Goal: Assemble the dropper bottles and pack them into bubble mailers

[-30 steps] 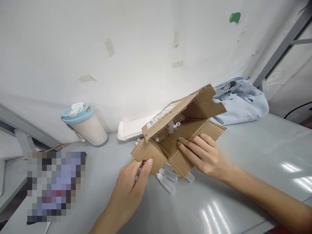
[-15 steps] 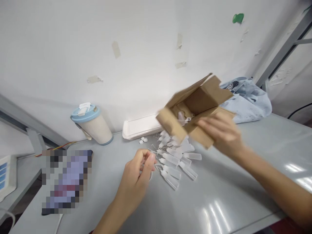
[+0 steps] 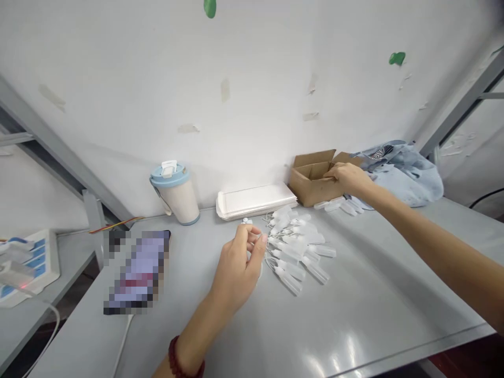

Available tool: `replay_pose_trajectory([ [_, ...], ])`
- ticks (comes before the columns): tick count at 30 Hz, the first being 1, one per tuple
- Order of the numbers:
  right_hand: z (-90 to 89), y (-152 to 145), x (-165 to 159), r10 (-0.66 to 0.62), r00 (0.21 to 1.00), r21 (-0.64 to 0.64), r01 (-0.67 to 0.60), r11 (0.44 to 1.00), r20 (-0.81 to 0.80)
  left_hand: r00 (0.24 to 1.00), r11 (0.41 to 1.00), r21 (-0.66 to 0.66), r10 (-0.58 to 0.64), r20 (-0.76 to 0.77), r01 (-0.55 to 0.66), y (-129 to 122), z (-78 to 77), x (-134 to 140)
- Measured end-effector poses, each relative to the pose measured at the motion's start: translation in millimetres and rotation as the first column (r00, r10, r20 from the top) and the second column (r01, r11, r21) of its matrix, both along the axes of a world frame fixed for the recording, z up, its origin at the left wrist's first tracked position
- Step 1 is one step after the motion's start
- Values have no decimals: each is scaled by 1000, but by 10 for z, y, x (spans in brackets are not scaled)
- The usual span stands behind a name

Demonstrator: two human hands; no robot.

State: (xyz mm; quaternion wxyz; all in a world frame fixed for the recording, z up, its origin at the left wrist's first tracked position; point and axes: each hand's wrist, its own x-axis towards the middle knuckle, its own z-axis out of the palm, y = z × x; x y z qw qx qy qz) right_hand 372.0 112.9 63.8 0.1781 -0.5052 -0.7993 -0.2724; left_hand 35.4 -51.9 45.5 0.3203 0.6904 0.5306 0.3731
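My right hand (image 3: pixel 346 177) reaches to the far side of the table, its fingers closed over the near rim of an open cardboard box (image 3: pixel 311 192). The box stands upright against the wall with its flaps up; its contents are hidden. My left hand (image 3: pixel 241 260) is curled with thumb and fingertips together, left of a pile of small translucent plastic tubes (image 3: pixel 291 249) with thin white strings. A pale, curved edge shows beneath the left hand, but what the fingers hold is hidden. Several more tubes (image 3: pixel 339 205) lie in front of the box, under the right wrist.
A stack of white flat cartons (image 3: pixel 258 201) lies by the wall, with small white pieces (image 3: pixel 247 221) before it. Left of it stand a blue-lidded cup (image 3: pixel 179 197), a phone (image 3: pixel 139 270) with a cable, and a power strip (image 3: pixel 41 262). Light blue cloth (image 3: pixel 409 176) lies right.
The cardboard box, tilted in the air above the tubes before, has moved back and down onto the table by the wall, with my right hand on it. My left hand stays curled beside the pile.
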Motion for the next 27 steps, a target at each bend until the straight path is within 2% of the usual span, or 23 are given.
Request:
replay_pose_trajectory([
  [3, -62, 22, -38, -16, 995, -124, 29, 992, 103, 1000, 1000, 1, -7, -13, 7, 30, -69, 6],
  [6, -61, 10, -84, -37, 989, -159, 60, 985, 145, 999, 1000, 16, 19, -27, -18, 80, -124, 1],
  [12, -38, -180, -165, -50, 994, -71, 57, 996, 99, 977, 980, 69, 192, -95, -186, 278, -200, -140],
  [15, -65, -332, -276, -48, 999, 44, 47, 998, 18, 956, 972, 81, 232, -179, -221, 383, -275, -233],
  [17, -129, -425, -351, 20, 998, 177, -9, 984, -56, 938, 971, 95, 236, -254, -219, 439, -350, -280],
  [19, -244, -495, -379, 114, 988, 248, -86, 965, -102, 915, 974, 114, 224, -336, -196, 491, -435, -306],
  [22, -469, -536, -280, 178, 967, 215, -137, 967, -183, 864, 977, 144, 206, -460, -156, 593, -545, -296],
  [25, -631, -494, -70, 149, 964, 172, -112, 979, -222, 793, 976, 174, 206, -573, -129, 743, -587, -220],
  [27, -663, -444, 61, 109, 960, 162, -69, 984, -256, 747, 978, 181, 195, -636, -102, 849, -582, -140],
])
